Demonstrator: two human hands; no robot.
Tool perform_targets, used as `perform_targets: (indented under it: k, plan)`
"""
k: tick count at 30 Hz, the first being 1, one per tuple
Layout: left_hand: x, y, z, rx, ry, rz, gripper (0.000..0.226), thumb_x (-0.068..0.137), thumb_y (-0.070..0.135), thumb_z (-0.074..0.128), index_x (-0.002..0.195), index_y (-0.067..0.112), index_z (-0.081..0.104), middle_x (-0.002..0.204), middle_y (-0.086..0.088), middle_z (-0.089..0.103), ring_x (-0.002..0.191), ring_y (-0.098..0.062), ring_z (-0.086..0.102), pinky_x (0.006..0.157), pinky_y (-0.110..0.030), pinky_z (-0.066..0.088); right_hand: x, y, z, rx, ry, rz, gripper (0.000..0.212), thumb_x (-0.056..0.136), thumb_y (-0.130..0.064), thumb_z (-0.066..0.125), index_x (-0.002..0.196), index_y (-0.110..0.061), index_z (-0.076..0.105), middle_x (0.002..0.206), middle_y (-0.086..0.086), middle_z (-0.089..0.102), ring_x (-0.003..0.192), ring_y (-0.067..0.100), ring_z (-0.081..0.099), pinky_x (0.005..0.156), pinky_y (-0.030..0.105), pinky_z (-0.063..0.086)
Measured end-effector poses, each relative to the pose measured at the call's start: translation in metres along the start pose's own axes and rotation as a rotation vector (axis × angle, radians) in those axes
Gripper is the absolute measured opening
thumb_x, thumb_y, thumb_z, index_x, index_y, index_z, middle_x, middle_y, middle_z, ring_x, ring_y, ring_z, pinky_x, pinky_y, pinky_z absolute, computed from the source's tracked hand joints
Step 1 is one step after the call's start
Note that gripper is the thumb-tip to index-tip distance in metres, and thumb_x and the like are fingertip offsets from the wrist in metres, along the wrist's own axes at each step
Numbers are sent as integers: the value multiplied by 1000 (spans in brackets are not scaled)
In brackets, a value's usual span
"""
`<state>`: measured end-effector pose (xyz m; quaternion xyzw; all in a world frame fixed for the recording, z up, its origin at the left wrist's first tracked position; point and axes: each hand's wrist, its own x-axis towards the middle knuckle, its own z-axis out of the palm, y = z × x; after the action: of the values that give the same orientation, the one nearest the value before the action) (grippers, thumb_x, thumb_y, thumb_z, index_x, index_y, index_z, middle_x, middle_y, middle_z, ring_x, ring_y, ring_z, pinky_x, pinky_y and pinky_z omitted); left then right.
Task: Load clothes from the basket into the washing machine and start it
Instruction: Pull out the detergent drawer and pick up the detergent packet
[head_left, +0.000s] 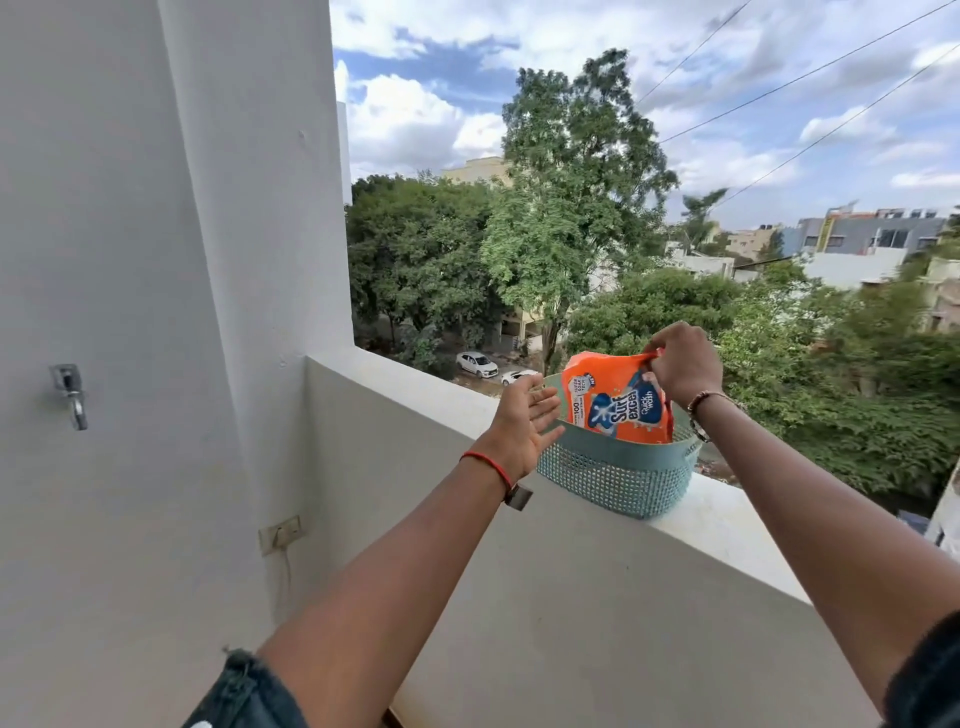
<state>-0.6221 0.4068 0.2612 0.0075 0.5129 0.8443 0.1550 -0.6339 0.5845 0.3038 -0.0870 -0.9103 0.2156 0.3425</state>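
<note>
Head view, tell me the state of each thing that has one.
Pouch: upright, lower part in the basket.
Basket: upright on the ledge.
Left hand: open, by the basket rim, holding nothing.
Right hand: pinches the pouch's top edge.
Tap: no water running.

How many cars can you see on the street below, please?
2: one white car below the trees, a second white car right of it; the trees may hide others.

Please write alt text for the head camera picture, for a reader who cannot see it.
The person's right hand pinches the top corner of an orange detergent pouch standing in a teal perforated plastic basket on a white balcony ledge. The left hand is open beside the basket; trees and buildings lie beyond.
</note>
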Motion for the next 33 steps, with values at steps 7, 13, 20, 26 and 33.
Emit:
perform_targets:
  k: [7,13,20,26,33]
  plan:
    - [-51,24,3,131,-41,124,40,90,16,55,128,6,49,127,-8,53,130,-24,42,104,-37,36,-26,-61,-70,19,140,-101,16,85,-5,58,98,-1,67,97,16,68,80,26,60,60,29,43]
    - [-121,40,-24,315,-31,249,78,80,10,68,145,11,25,150,-9,33,137,-26,29,108,-50,22,-77,-129,-129,41,230,-262,17,85,-3,57,98,-6,67,101,11,69,83,21,59,58,22,38]
    - [-255,28,-120,439,-71,307,32,79,12,70,109,15,59,107,-5,65,94,-20,62,70,-43,57,-187,-208,-138,215,109,-395,21,78,-9,68,99,-12,69,101,7,70,76,15,59,48,18,35]
    - [-397,-33,-238,252,216,208,16,86,3,61,100,12,60,99,-6,66,83,-22,64,54,-38,59,-349,-256,-96,649,-74,-200,66,68,-28,78,125,-10,49,120,14,56,106,21,54,89,33,46]
    - [-520,-112,-353,-82,502,103,14,90,5,54,102,9,57,71,-4,72,57,-19,69,49,-35,56,-576,-292,-1,1238,-1056,429,56,65,-33,77,112,-10,57,95,10,70,77,24,67,65,43,57]
